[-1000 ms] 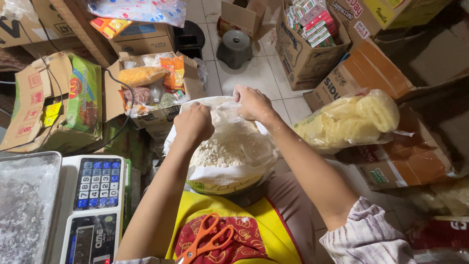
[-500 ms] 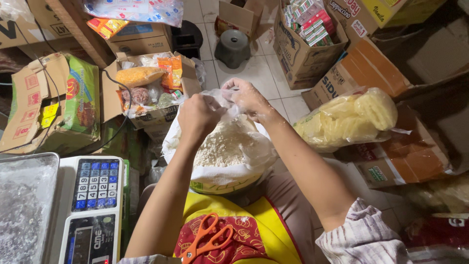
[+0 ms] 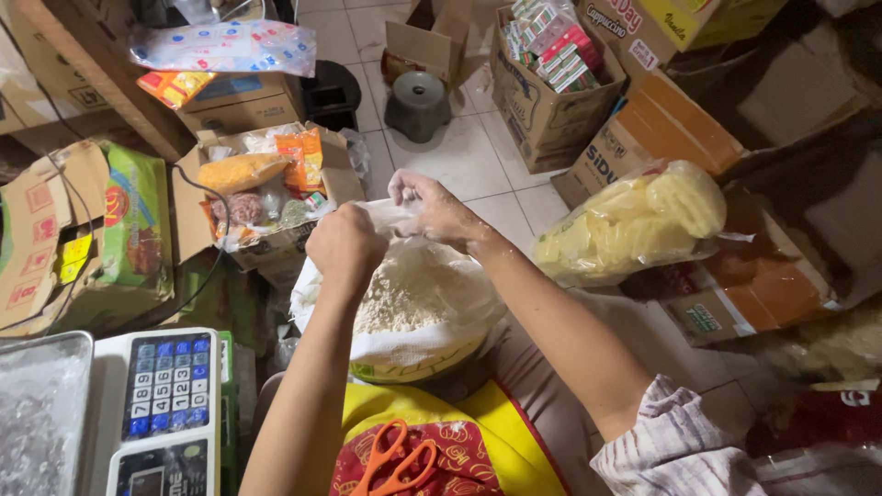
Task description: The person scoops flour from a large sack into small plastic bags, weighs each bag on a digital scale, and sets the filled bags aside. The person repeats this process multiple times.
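So both hands are bunched up at the mouth of a clear plastic bag of white flour (image 3: 404, 303). The left hand (image 3: 346, 246) is closed in a fist, its grip tight around the gathered neck of the bag, and the right hand (image 3: 439, 213) has its fingers pinched on the loose plastic at the top, just beside the left. The bag itself sits low in front of the person, resting in what looks like a round bowl with a green-and-yellow rim (image 3: 413, 369) on the lap, right above a red and yellow patterned cloth (image 3: 441, 450).

Looks like the closing-up step: the neck is gathered but no knot or tie is visible yet. Whatever comes next would probably call for keeping that neck squeezed so no flour puffs out while the plastic gets twisted.

Further out, orange-handled scissors (image 3: 397, 459) lie on the cloth, untouched. A digital scale with a blue keypad (image 3: 165, 404) sits at the lower left. To the right is a bag of pale yellow crackers (image 3: 634, 225), and open cardboard boxes of snacks (image 3: 262, 188) crowd the tiled floor (image 3: 450, 156).
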